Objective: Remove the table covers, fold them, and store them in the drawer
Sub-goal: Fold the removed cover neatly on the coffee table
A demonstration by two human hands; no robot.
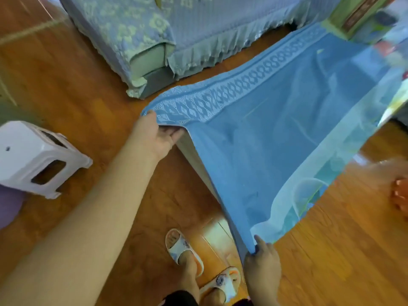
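A blue table cover [276, 120] with a pale patterned border along its far edge is stretched out in front of me, lifted off a low table whose light edge [194, 160] shows under it. My left hand [156, 133] grips the cover's far left corner, thumb on top. My right hand [262, 259] pinches the near corner low in the view. A second, thin translucent cover [331, 162] lies along the blue cover's right side.
A white plastic stool [37, 157] stands on the wooden floor at the left. A sofa with a blue-green quilted cover [154, 29] fills the back. My feet in white slippers [183, 248] stand below the cover. Blurred colourful items sit at the right edge.
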